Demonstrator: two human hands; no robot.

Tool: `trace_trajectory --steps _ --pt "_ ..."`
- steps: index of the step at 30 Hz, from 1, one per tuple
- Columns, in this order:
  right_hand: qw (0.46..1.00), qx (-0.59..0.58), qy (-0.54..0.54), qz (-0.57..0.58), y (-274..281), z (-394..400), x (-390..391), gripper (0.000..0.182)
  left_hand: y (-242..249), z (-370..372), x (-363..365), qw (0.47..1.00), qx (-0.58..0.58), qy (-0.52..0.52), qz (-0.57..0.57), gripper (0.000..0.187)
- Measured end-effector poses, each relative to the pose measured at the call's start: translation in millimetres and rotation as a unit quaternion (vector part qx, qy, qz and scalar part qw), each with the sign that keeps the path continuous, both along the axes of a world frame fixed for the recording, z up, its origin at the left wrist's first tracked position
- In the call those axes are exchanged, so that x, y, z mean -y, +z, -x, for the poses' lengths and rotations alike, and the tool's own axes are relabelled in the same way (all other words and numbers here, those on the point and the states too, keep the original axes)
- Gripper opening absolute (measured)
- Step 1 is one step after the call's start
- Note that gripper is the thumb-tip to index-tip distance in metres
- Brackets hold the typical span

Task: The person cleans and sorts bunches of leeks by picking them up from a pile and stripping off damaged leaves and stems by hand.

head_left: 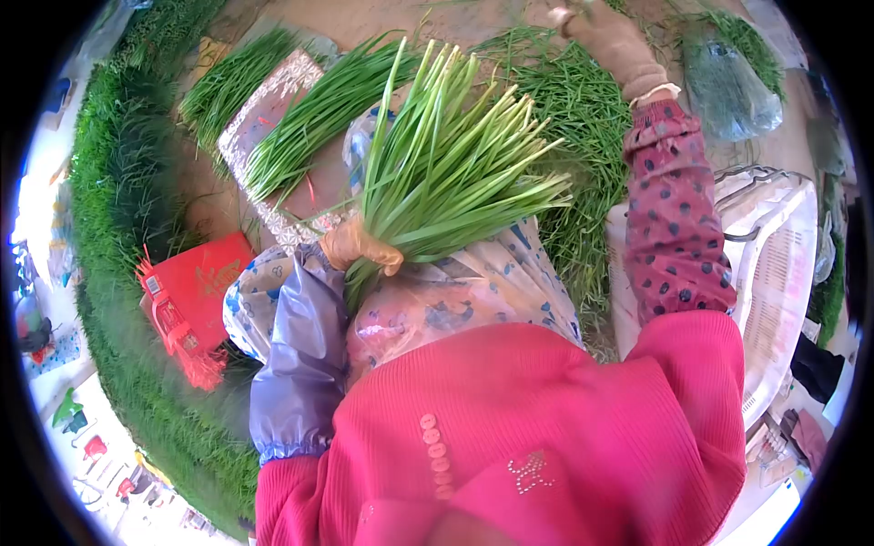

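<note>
Far left, a long bank of cut greens curves along the ground, with a red box beside it and two loose sheaves lying across a patterned board. By the look of these piles, much sorting is done, yet plenty of loose stalks remain.

In the middle, the left hand, gloved, is clenched around the base of a bunch of chives, held over the lap; the blades fan upward, fresh green with pale tips.

To the right, the right hand, also gloved, reaches into a loose heap; its grip is probably closing on stalks, though I cannot tell. A white crate stands at the far right.
</note>
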State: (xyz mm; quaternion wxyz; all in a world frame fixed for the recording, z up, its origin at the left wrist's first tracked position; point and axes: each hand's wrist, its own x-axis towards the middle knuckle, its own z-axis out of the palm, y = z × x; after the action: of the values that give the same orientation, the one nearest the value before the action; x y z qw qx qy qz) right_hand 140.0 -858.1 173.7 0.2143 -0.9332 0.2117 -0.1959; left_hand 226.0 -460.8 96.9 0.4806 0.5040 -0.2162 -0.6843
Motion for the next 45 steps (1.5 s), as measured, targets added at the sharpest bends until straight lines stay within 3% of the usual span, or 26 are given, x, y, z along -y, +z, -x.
trace_trajectory --steps 2,3,4,8,10,12,13,15,17,18,19,21,23,24,25,29,31,32,33,34,36,37,39,41,43,45 --pt "0.995 -0.065 0.030 -0.065 -41.4 -24.1 -16.0 0.058 -8.7 -2.5 -2.3 0.999 0.031 -0.019 0.014 0.037" --pt "0.974 -0.071 0.130 -0.173 -29.1 -21.6 -39.0 0.058 -12.0 -4.0 -2.4 0.997 0.062 -0.044 0.032 0.037" --pt "0.931 -0.073 0.226 -0.277 -16.0 -17.8 -59.8 0.059 -5.1 -7.5 -0.7 0.998 0.019 -0.047 -0.035 0.052" --pt "0.951 -0.037 0.189 -0.243 -35.2 -32.7 -46.8 0.052 -1.3 -5.0 -4.8 0.999 -0.030 -0.018 -0.037 0.052" --pt "0.888 0.075 0.122 -0.437 -22.5 -20.0 -17.4 0.033 -7.2 -0.4 -9.4 0.999 -0.037 0.004 0.002 0.051" --pt "0.773 0.184 0.055 -0.605 -12.5 0.2 10.4 0.021 -12.7 0.1 -14.2 0.997 -0.041 0.029 0.053 0.051" --pt "0.930 0.122 0.095 -0.333 -13.9 26.2 22.6 0.026 -12.9 -0.3 -18.1 0.997 -0.042 0.029 0.056 0.051" --pt "0.924 0.003 0.228 -0.308 -1.9 74.0 20.7 0.043 -13.6 -3.2 -27.0 0.994 -0.060 0.082 0.027 0.064" --pt "0.669 -0.064 0.348 -0.654 6.5 109.0 -17.1 0.034 -17.9 -10.7 -29.9 0.992 -0.077 0.087 0.051 0.058" --pt "0.607 -0.150 0.334 -0.705 11.2 119.1 -36.1 0.028 -16.9 -14.4 -29.5 0.989 -0.088 0.101 0.062 0.062" --pt "0.653 -0.248 0.272 -0.662 18.0 125.7 -58.3 0.030 -15.0 -18.8 -27.6 0.986 -0.098 0.115 0.072 0.066" --pt "0.568 -0.325 0.221 -0.723 -6.3 128.5 -87.4 0.028 6.7 -23.7 -18.2 0.988 -0.065 0.114 0.078 0.071" --pt "0.555 -0.318 0.253 -0.726 -31.0 119.2 -108.5 0.031 24.7 -27.3 -10.3 0.983 -0.066 0.139 0.101 0.072" --pt "0.518 -0.247 0.196 -0.795 -32.2 110.2 -126.0 0.032 26.6 -29.7 -9.8 0.968 -0.137 0.155 0.145 0.054" --pt "0.470 -0.172 0.139 -0.855 -36.8 96.9 -140.1 0.034 29.0 -31.5 -15.0 0.973 -0.073 0.180 0.123 0.056" --pt "0.473 -0.102 0.135 -0.865 -70.4 36.8 -181.3 0.035 55.7 -36.9 -16.6 0.980 0.022 0.134 0.147 0.050" --pt "0.475 -0.065 0.126 -0.869 -75.3 19.8 -187.4 0.036 87.1 -24.6 -10.6 0.948 0.315 0.023 0.034 0.047" --pt "0.477 -0.051 0.122 -0.869 -76.5 15.9 -187.8 0.037 101.0 -13.0 -9.1 0.978 0.190 0.088 -0.008 0.061" --pt "0.477 -0.038 0.120 -0.870 -77.9 14.6 -185.9 0.037 97.3 -3.8 -6.7 0.979 0.187 0.087 -0.012 0.061" --pt "0.478 -0.028 0.115 -0.870 -78.6 17.4 -185.9 0.038 93.9 6.4 -1.5 0.943 0.320 0.080 0.044 0.069" --pt "0.478 -0.016 0.111 -0.871 -79.4 29.1 -179.0 0.040 109.7 25.1 2.1 0.866 0.498 0.015 0.031 0.087" --pt "0.480 -0.012 0.106 -0.871 -80.0 40.2 -175.0 0.040 103.5 31.4 -0.5 0.870 0.491 0.015 0.026 0.087" --pt "0.480 -0.008 0.100 -0.872 -80.8 59.6 -167.4 0.042 88.8 44.3 -6.4 0.752 0.658 -0.014 0.036 0.087" --pt "0.482 -0.002 0.092 -0.871 -82.9 74.1 -160.2 0.044 86.0 60.6 -7.8 0.741 0.669 -0.050 -0.017 0.092" --pt "0.486 0.005 0.089 -0.870 -82.6 81.3 -156.1 0.046 75.5 70.5 -9.2 0.682 0.702 -0.177 -0.107 0.095" --pt "0.491 0.018 0.089 -0.866 -82.0 78.3 -153.2 0.048 71.1 73.5 -10.6 0.673 0.704 -0.199 -0.106 0.099"
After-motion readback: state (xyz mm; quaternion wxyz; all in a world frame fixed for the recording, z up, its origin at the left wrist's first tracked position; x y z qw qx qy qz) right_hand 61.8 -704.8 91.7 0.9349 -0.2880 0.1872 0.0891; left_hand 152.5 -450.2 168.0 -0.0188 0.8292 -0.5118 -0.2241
